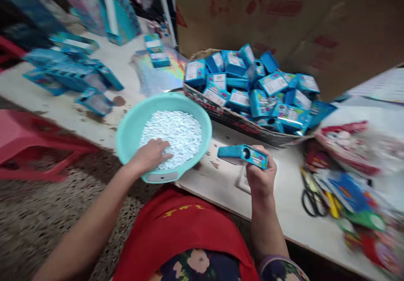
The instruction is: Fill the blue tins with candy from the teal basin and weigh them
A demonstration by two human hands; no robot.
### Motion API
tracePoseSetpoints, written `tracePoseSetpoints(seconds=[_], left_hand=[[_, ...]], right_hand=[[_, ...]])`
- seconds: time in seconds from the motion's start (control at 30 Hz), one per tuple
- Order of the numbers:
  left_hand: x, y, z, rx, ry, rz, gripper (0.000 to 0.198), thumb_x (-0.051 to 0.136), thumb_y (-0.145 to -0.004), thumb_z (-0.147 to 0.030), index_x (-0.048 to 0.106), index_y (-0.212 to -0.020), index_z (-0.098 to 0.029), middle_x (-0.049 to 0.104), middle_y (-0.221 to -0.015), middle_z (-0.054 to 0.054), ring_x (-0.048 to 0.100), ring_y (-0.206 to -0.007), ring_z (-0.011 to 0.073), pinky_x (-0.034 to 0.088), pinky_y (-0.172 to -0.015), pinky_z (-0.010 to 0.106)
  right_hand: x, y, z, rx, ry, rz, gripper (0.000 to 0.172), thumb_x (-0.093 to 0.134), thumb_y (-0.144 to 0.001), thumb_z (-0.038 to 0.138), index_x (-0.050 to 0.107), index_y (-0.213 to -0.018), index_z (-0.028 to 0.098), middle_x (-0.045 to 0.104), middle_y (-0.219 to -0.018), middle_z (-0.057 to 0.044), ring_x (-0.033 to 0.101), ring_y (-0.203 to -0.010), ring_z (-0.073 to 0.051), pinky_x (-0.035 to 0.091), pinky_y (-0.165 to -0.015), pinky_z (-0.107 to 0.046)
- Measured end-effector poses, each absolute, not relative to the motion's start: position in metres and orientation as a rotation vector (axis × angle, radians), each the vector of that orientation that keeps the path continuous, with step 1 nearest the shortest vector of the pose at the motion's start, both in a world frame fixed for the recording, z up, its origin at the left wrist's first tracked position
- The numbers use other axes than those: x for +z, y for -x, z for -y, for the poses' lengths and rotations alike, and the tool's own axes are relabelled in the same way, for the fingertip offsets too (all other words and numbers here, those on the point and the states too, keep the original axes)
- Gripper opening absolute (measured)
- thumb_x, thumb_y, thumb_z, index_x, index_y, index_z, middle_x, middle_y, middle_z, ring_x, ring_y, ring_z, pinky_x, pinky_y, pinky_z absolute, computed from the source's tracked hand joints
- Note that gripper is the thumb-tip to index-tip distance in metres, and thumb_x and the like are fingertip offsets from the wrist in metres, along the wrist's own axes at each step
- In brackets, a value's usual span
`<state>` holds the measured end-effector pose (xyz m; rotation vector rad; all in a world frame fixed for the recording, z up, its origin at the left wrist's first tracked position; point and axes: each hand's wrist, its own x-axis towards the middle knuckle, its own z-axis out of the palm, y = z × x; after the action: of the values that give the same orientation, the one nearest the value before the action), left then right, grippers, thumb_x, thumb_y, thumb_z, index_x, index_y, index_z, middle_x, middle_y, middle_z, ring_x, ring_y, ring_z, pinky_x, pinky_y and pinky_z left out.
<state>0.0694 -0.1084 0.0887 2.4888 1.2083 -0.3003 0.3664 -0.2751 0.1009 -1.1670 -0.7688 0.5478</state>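
Observation:
My left hand [152, 156] reaches over the near rim of a turquoise plastic basin [126, 123]. Its fingers lie on a heap of small white pellets [178, 133], with the thumb apart from the other fingers. My right hand [262, 171] grips a small blue carton [232, 152] above the table, right of the basin. A round dark hole shows in the carton's end, turned towards me. Just beyond it, a shallow cardboard tray [233, 123] is heaped with similar blue cartons [273, 83], some with round holes visible.
Blurred blue cartons [72, 72] lie on the table's left part, near a shiny iridescent sheet [158, 72]. Scissors [311, 196] and colourful packets [350, 192] are at the right. A large cardboard box [284, 20] stands behind the tray; a red stool [34, 142] is at the left.

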Motion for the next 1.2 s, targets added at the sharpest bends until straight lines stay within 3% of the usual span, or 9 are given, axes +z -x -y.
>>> tracePoseSetpoints(seconds=[0.17, 0.4, 0.53, 0.63, 0.9, 1.2], left_hand=[[0.072, -0.068, 0.094, -0.318, -2.461, -1.173, 0.051, 0.040, -0.089, -0.053, 0.057, -0.123, -0.019, 0.059, -0.116, 0.013, 0.054, -0.111, 0.0342, 0.041, -0.094, 0.044], [0.080, -0.073, 0.096, -0.391, -2.444, -1.230, 0.053, 0.040, -0.091, -0.050, 0.052, -0.130, -0.017, 0.058, -0.125, 0.015, 0.053, -0.115, 0.0335, 0.041, -0.095, 0.041], [0.083, -0.075, 0.096, -0.411, -2.433, -1.265, 0.053, 0.039, -0.091, -0.050, 0.051, -0.131, -0.017, 0.057, -0.130, 0.015, 0.053, -0.117, 0.0323, 0.040, -0.097, 0.040], [0.080, -0.074, 0.094, -0.396, -2.434, -1.243, 0.053, 0.040, -0.091, -0.050, 0.051, -0.131, -0.016, 0.057, -0.130, 0.014, 0.052, -0.119, 0.0314, 0.038, -0.099, 0.039], [0.071, -0.069, 0.089, -0.443, -2.442, -1.249, 0.055, 0.040, -0.091, -0.054, 0.048, -0.133, -0.018, 0.055, -0.132, 0.013, 0.052, -0.117, 0.0309, 0.040, -0.097, 0.038], [0.071, -0.068, 0.090, -0.354, -2.445, -1.220, 0.056, 0.041, -0.091, -0.052, 0.050, -0.133, -0.016, 0.056, -0.131, 0.015, 0.053, -0.118, 0.0338, 0.040, -0.097, 0.041]], right_hand=[[0.071, -0.441, 0.347, 0.195, 1.477, 0.507, 0.042, 0.082, -0.054, 0.024, 0.069, -0.094, 0.020, 0.063, -0.089, 0.000, 0.060, -0.078, -0.015, 0.049, -0.079, -0.033], [0.042, -0.458, 0.361, 0.185, 1.560, 0.472, 0.052, 0.083, -0.059, 0.035, 0.066, -0.105, 0.018, 0.066, -0.101, -0.005, 0.062, -0.093, -0.020, 0.047, -0.092, -0.041], [0.048, -0.463, 0.371, 0.157, 1.485, 0.497, 0.064, 0.070, -0.068, 0.062, 0.061, -0.116, 0.020, 0.062, -0.117, -0.010, 0.057, -0.113, -0.025, 0.041, -0.101, -0.045], [0.051, -0.472, 0.390, 0.054, 1.515, 0.309, 0.067, 0.045, -0.078, 0.076, 0.060, -0.114, 0.021, 0.059, -0.119, -0.011, 0.059, -0.108, -0.024, 0.044, -0.096, -0.047], [0.048, -0.474, 0.424, -0.058, 1.576, 0.120, 0.062, 0.044, -0.081, 0.074, 0.061, -0.103, 0.018, 0.060, -0.102, -0.008, 0.061, -0.091, -0.020, 0.049, -0.086, -0.041], [0.050, -0.472, 0.414, -0.022, 1.555, 0.132, 0.062, 0.046, -0.079, 0.074, 0.061, -0.098, 0.017, 0.061, -0.098, -0.008, 0.061, -0.088, -0.020, 0.049, -0.084, -0.040]])
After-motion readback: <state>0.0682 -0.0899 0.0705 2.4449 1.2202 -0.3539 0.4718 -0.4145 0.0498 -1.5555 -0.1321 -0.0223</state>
